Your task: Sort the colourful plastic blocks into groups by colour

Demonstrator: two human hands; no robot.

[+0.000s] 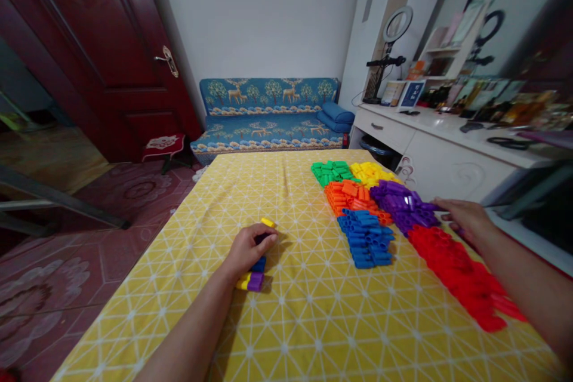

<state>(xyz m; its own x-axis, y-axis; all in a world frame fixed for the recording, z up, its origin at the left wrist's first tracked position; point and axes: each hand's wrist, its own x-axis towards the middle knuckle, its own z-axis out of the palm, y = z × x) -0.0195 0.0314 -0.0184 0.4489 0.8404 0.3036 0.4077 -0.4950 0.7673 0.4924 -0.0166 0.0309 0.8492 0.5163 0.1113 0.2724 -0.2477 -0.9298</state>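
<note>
My left hand [249, 248] rests low over the yellow cloth, its thumb and fingers curled toward each other; whatever lies within them is in shadow and hard to make out. Just beyond its fingertips is a small yellow piece [267, 222]. Beside its wrist lies a joined yellow-and-purple tube piece [250, 282], and a blue piece [259, 264] shows partly under the hand. At the right, my right hand [468, 219] pinches a purple plastic tube [432, 206] at the edge of the purple tube pile [401, 204].
Sorted tube piles cover the table's right side: green [332, 172], yellow [372, 174], orange [351, 197], blue [367, 239] and red [461, 274]. Behind the patterned tablecloth [295, 316] stands a blue sofa [271, 125]. A white dresser [452, 155] borders the right.
</note>
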